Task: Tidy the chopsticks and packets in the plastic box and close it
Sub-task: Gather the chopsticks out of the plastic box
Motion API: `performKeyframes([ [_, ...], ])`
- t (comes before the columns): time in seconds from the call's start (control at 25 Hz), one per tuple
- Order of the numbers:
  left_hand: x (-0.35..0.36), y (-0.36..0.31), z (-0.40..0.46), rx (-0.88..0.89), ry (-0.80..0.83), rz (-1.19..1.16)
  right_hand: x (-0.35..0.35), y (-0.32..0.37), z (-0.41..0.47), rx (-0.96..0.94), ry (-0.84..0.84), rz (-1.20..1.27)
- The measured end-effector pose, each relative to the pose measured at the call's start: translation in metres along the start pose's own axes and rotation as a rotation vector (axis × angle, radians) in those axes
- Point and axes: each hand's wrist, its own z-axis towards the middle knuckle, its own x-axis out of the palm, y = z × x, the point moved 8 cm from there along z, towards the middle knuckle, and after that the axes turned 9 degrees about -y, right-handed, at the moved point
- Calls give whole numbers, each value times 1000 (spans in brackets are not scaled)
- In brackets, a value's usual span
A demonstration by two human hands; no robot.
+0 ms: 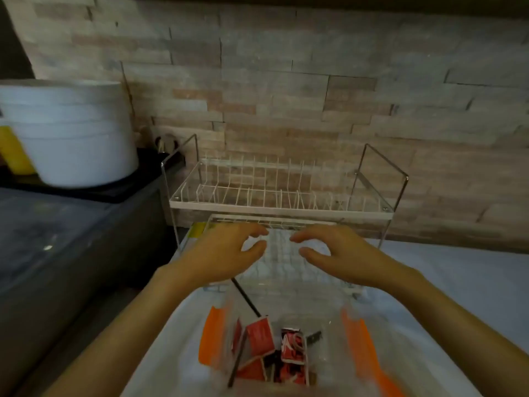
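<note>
Nearest the lens, a clear plastic box [286, 353] with orange side clips sits on the white counter [458, 282], holding glossy red packets [259, 338] and dark, thin chopsticks [246, 299]. Behind it stands a two-tier rack [283, 193] of white wire with transparent end panels, against a rough stone-brick wall [315, 81]. Both the left hand [223, 253] and right hand [337, 250] hover over the lower tier, fingers loosely curled, gripping nothing.

Clear wire dish rack [282, 193] near white bucket [71, 133], stone wall [315, 67]
</note>
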Motion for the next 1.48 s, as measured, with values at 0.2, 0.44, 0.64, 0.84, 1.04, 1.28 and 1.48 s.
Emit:
performKeyframes([
  [0.2,12,22,-15,-66,-42,-56,45,-9,-1,24,101,53],
  [0.44,22,58,-40,-230,-236,-141,99,-2,9,46,167,163],
  [0.64,29,75,-51,-284,-330,-193,135,16,21,78,153,195],
  [0.84,48,96,-59,-355,-263,-153,148,29,20,-21,36,87],
  [1.04,68,99,-68,-371,-218,-202,155,18,3,-11,62,76],
  [1.28,65,95,-69,-392,-271,-250,149,16,3,32,4,130],
  [1.48,60,79,-63,-394,-243,-549,108,19,15,121,-160,437],
])
